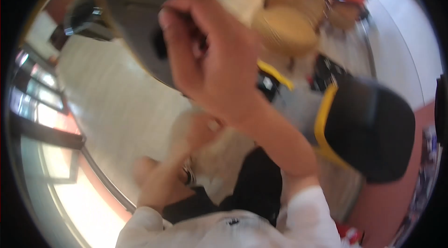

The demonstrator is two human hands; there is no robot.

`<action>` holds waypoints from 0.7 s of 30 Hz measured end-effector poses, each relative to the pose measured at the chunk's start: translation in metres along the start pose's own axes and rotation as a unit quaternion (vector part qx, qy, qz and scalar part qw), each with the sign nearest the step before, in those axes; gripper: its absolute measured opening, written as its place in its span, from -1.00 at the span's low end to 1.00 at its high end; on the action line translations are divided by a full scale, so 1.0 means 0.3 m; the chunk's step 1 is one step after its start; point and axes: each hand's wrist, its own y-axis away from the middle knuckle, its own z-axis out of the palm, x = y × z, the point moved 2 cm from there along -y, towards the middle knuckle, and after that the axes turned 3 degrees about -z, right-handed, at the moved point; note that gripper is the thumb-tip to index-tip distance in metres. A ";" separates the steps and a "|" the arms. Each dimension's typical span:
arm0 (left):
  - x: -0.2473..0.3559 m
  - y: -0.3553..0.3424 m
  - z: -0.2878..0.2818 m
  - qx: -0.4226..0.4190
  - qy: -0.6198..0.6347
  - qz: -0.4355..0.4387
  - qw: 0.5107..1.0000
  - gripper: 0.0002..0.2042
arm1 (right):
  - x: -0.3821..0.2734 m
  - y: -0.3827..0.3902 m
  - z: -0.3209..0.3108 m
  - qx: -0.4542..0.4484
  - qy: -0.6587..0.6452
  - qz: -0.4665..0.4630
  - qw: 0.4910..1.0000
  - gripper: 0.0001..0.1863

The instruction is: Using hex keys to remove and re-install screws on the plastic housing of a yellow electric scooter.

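Note:
My right hand (217,56) is raised high in the middle of the view. Its fingers are curled in toward the thumb as in a pinch, and whatever may be between them is too blurred to make out. Behind it spreads a dark grey chair-like panel (135,19) with a yellow edge; I cannot tell whether the hand touches it. Lower down, my left hand (200,131) is smeared by motion and partly hidden behind my right wrist. A small whitish spot shows by its fingers. Below are my legs in black shorts (256,178).
To the right stands a black chair (368,131) with a yellow edge. Round brown seats (287,28) and a black item (329,68) lie farther off. Pale floor (107,84) stretches left toward bright windows (46,94) with a dark rail.

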 end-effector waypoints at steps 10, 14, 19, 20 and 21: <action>-0.057 0.041 0.230 -0.245 0.341 -0.230 0.878 -0.56 | 0.078 1.125 -0.095 0.010 -0.115 0.588 0.801 -0.86; -0.173 0.127 0.360 -0.226 0.329 -0.231 0.887 -0.56 | 0.144 1.334 -0.131 -0.038 -0.138 0.576 0.805 -0.83; -0.478 0.351 0.328 -0.448 0.058 -0.256 0.855 -0.45 | 0.299 1.486 -0.247 -0.457 0.056 0.560 0.689 -0.84; -0.557 0.386 0.322 -0.502 -0.017 -0.230 0.834 -0.44 | 0.328 1.503 -0.248 -0.488 0.048 0.546 0.679 -0.84; -0.643 0.420 0.317 -0.566 -0.098 -0.207 0.792 -0.52 | 0.361 1.518 -0.253 -0.526 0.059 0.502 0.684 -0.84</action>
